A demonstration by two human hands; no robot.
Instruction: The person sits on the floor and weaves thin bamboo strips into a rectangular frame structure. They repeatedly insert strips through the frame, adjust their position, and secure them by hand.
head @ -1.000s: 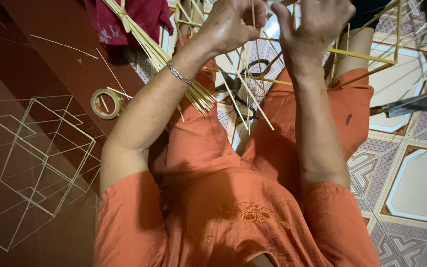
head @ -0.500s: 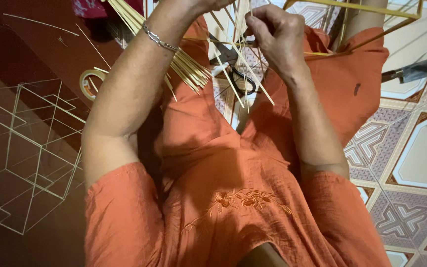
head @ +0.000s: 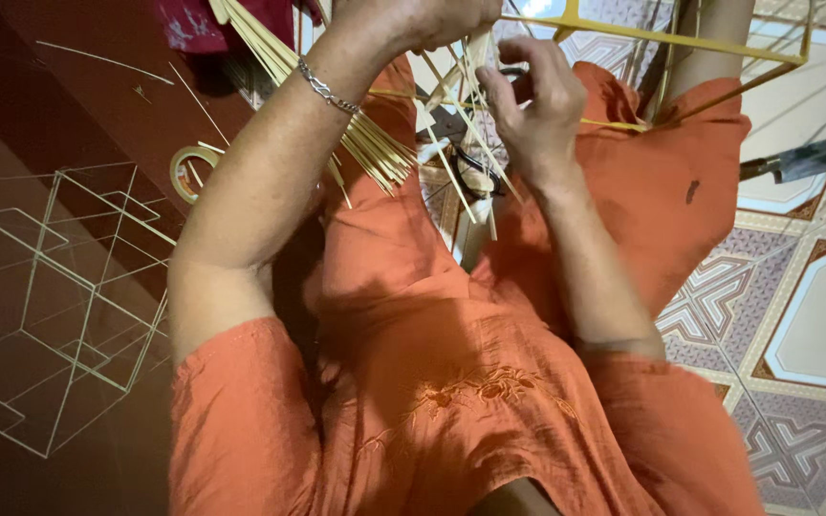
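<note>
My left hand is raised at the top edge, partly cut off, closed around thin bamboo sticks that fan downward over my lap. A metal bracelet circles that wrist. My right hand is just below and to the right, its fingers pinched on the same cluster of sticks. Under them a dark small object lies between my knees, too hidden to identify. A yellow stick frame extends from my hands to the upper right. I wear orange clothes.
A bundle of bamboo sticks lies across my left knee. A tape roll sits on the dark red floor, beside a finished stick wireframe. A dark blade-like tool rests on the patterned tiles at right. Red cloth lies top left.
My right hand has come down and apart from the left, closing its fingers on the sticks. My left hand stays high, now partly out of the picture.
</note>
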